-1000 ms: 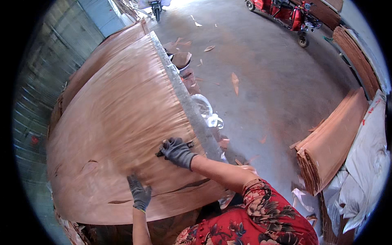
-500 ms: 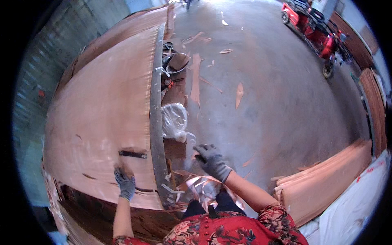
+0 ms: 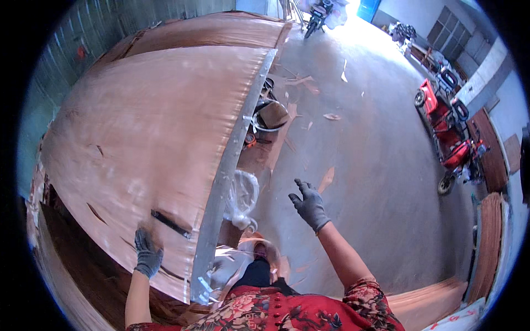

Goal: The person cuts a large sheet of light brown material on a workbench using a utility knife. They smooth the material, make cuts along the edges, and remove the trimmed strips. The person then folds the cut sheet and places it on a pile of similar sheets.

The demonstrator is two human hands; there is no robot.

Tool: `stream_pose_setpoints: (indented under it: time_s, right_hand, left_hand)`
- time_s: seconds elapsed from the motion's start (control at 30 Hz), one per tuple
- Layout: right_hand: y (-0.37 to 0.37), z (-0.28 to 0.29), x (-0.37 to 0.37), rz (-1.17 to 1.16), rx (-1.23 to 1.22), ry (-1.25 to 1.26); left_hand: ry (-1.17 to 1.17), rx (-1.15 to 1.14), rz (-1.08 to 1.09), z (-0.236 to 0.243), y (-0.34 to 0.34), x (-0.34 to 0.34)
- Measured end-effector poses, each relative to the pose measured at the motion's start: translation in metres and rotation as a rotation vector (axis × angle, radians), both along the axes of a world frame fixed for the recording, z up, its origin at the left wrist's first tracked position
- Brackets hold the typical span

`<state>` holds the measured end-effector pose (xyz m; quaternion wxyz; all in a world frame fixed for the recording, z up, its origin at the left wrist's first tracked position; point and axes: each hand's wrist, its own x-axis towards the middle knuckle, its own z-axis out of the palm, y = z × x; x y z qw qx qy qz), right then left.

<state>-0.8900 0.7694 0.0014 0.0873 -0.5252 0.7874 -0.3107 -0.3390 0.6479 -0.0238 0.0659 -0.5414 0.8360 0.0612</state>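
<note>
My left hand, in a grey glove, rests with its fingers stretched out on a wide reddish-brown wood veneer sheet, close to its near edge. Just to the right of those fingers lies a narrow black bar; what kind it is I cannot tell. My right hand, gloved the same way, hangs in the air over the floor with its fingers spread and nothing in them. Dark splits or slivers mark the sheet near its edge.
A grey metal edge runs along the sheet's right side. Beside it sit a clear plastic bag, a bucket and an orange tape measure. Veneer scraps litter the floor. A red three-wheeler and veneer stacks stand right.
My view has swung to the right and upward, showing more of the far floor. My right hand has lifted and spread its fingers; my left hand stays on the sheet beside the black bar.
</note>
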Motion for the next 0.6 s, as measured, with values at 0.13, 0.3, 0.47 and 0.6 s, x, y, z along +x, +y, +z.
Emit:
stream_pose_setpoints:
  time_s: [0.13,0.3,0.47,0.6]
  right_hand:
    - [-0.068,-0.018,-0.058,-0.043,0.071,0.045]
    - [-0.167,-0.040,-0.118,0.004,0.179,0.042]
    - [-0.291,-0.070,-0.181,-0.022,0.201,0.069]
    - [-0.347,-0.099,-0.190,-0.067,0.265,0.202]
  left_hand:
    - [-0.043,-0.009,-0.025,0.014,0.000,-0.006]
    - [0.080,-0.002,0.276,0.085,0.020,-0.051]
    - [-0.222,-0.361,0.461,0.085,0.095,-0.055]
    - [-0.208,-0.385,0.635,0.065,0.202,-0.065]
